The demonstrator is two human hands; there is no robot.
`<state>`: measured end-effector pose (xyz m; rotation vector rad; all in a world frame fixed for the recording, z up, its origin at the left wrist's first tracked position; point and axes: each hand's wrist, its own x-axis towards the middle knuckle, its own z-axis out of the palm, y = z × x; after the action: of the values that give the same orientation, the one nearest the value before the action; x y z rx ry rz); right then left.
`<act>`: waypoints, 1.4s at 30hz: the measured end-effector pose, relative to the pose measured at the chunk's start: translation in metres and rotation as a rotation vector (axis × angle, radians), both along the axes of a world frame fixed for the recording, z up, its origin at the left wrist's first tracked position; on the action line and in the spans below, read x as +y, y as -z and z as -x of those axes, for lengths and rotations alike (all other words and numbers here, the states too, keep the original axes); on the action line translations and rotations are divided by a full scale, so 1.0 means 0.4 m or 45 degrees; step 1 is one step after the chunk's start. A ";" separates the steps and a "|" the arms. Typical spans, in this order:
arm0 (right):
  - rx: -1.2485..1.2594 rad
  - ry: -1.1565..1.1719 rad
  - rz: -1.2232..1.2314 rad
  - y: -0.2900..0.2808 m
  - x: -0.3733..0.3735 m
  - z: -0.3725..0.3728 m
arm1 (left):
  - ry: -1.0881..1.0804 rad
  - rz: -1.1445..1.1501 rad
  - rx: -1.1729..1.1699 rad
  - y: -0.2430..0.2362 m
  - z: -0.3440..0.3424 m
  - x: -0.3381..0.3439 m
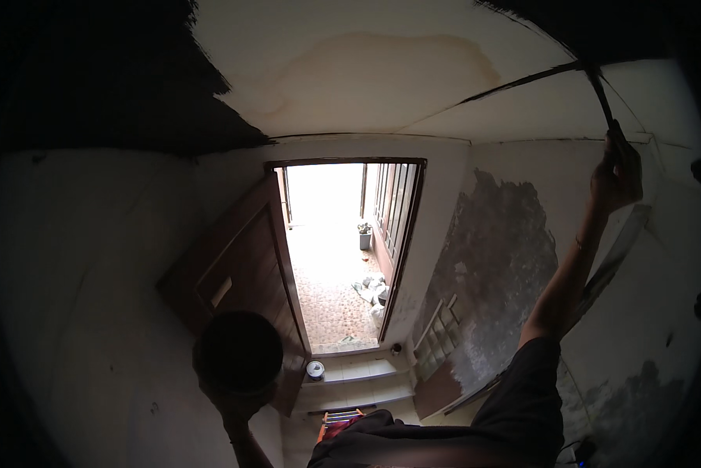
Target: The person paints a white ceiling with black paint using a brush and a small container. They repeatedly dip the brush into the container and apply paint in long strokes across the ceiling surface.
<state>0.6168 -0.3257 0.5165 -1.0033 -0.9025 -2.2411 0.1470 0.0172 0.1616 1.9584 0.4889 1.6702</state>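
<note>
My right hand is raised at the upper right, its fingers closed round the handle of a dark paintbrush. The brush's upper end meets a black strip on the pale ceiling, near where several black lines join. At lower left, my left hand holds a dark round container from below. Its inside is too dark to make out. Black paint covers the ceiling's left part with a ragged edge, and a brownish stain marks the pale part between.
A brown door stands ajar beside a bright doorway. Tiled steps below carry a small white tin. Boards and a wooden frame lean on the patchy right wall. Outside are a potted plant and bags.
</note>
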 end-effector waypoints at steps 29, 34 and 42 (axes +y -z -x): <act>-0.017 0.331 -0.015 0.001 0.020 0.014 | -0.015 0.106 0.037 0.027 -0.010 0.026; -0.168 0.080 0.233 0.026 0.073 0.054 | -0.016 0.116 0.029 0.027 -0.016 0.022; -0.097 0.233 -0.018 -0.018 0.021 -0.007 | 0.028 0.122 -0.010 0.026 0.004 0.031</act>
<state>0.6198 -0.3173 0.5238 -1.0376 -0.8562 -2.4487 0.1456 0.0297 0.1511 1.8812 0.5330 1.6100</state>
